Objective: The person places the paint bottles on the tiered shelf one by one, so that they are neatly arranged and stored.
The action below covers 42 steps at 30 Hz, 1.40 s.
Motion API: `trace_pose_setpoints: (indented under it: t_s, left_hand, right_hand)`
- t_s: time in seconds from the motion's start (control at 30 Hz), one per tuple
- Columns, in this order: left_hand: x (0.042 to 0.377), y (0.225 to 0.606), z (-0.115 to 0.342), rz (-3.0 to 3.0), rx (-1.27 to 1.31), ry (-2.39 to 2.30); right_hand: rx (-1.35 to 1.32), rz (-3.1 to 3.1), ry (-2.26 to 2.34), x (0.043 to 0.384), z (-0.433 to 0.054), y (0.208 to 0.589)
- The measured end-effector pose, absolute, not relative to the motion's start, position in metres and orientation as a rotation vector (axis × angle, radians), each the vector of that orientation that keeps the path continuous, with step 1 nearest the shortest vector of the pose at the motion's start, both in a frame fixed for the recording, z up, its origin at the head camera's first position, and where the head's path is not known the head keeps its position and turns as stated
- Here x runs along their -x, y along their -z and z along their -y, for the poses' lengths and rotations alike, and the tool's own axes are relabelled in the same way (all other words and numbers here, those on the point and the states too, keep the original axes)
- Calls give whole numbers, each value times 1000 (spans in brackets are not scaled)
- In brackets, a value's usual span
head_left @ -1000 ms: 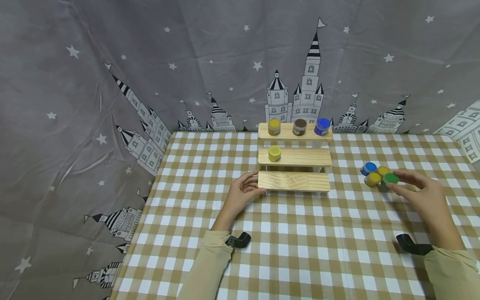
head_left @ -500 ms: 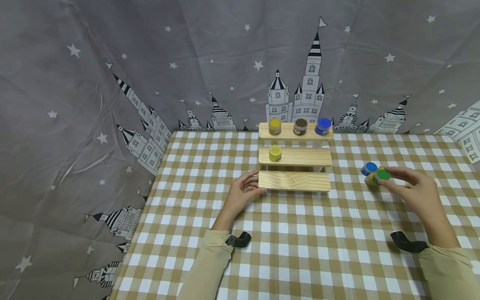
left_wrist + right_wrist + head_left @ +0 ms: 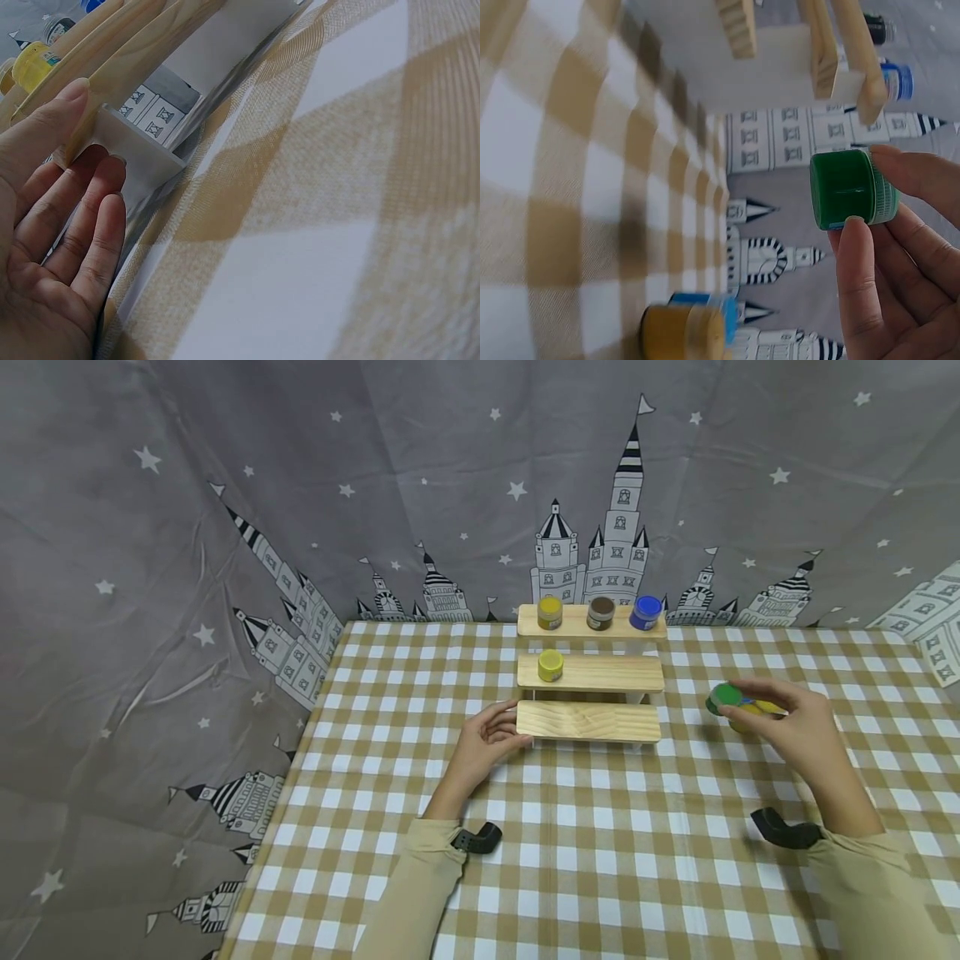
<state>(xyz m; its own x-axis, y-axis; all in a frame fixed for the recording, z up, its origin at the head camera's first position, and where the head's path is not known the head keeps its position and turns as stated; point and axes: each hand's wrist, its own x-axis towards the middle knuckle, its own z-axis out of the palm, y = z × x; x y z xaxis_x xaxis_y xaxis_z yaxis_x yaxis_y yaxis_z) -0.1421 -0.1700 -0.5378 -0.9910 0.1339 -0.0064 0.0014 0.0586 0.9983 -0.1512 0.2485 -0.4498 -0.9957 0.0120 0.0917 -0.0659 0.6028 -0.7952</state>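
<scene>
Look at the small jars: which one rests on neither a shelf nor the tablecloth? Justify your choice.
The green jar: the right hand pinches it above the tablecloth, while the other jars stand on the wooden shelves or that cloth.

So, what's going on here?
A person's right hand has a small round green jar in its grip, above the brown-and-white checked tablecloth. The left hand holds the left end of the bottom shelf of a three-tier wooden stand. A round yellow jar, brown jar and blue jar sit on the top shelf, another yellow jar on the middle shelf. More jars sit on the tablecloth.
</scene>
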Motion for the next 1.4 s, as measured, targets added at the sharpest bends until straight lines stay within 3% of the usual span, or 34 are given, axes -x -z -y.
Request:
trace_pose_setpoints:
  t_s: [0.77,1.4]
  left_hand:
    - [142,537,169,-2204,-148,-2099]
    - [143,539,170,-2200,-154,-2101]
  right_hand:
    - [-294,2697,-1460,176,-171,420]
    - [-397,2667,-1607,196,-118,422]
